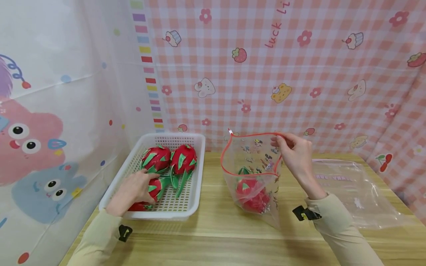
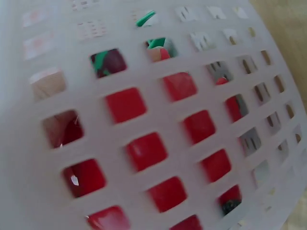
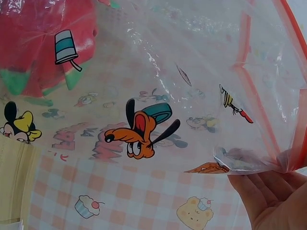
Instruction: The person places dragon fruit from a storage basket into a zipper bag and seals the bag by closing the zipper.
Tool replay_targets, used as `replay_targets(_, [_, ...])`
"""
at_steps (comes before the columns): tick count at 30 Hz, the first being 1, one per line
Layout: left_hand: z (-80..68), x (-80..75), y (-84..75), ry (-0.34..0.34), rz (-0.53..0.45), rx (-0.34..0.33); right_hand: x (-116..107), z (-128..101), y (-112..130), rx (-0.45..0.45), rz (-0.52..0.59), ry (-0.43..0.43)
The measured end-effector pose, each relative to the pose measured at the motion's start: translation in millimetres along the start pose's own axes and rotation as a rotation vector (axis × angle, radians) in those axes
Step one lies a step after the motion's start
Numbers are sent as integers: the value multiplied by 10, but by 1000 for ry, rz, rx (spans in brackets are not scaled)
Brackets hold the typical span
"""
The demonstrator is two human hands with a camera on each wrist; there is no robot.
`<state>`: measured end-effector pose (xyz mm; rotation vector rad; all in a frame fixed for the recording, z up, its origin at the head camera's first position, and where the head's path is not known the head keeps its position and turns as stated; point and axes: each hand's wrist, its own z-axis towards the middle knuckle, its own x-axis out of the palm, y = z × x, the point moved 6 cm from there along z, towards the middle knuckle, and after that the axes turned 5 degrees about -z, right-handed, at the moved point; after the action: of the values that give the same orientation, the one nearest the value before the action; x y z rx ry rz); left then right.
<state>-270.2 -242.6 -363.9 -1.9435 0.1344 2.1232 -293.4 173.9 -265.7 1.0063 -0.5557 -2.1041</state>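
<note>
A red toy dragon fruit (image 1: pixel 146 192) lies in the white basket (image 1: pixel 194 192), gripped from above by the left hand (image 1: pixel 131 192); two more fruits (image 1: pixel 169 159) sit just beyond its fingers. The right hand (image 1: pixel 296 157) pinches the rim of an upright zip bag (image 1: pixel 253 162), another fruit (image 1: pixel 251 195) below it.

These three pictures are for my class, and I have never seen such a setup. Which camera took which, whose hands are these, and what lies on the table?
There is no machine here: a person works with two bare hands and wears three cameras. The wide picture comes from the head and looks down at a wooden table. The other two come from the wrists, very close up.

The left hand grips a red and green toy dragon fruit in a white basket, where two more fruits lie. Its wrist camera sees mostly the basket's lattice wall.

The right hand pinches the red rim of an open clear zip bag, printed with cartoons, and holds it upright. One fruit in the bag already sits inside. Another clear bag lies flat to the right.
</note>
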Motion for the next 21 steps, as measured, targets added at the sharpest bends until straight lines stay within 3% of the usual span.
replay_targets(10, [-60, -121, 21, -9, -1, -67, 6, 5, -4, 15, 11, 17])
replay_targets(21, [-98, -375, -125, -128, 6, -49, 22, 19, -2, 14, 16, 18])
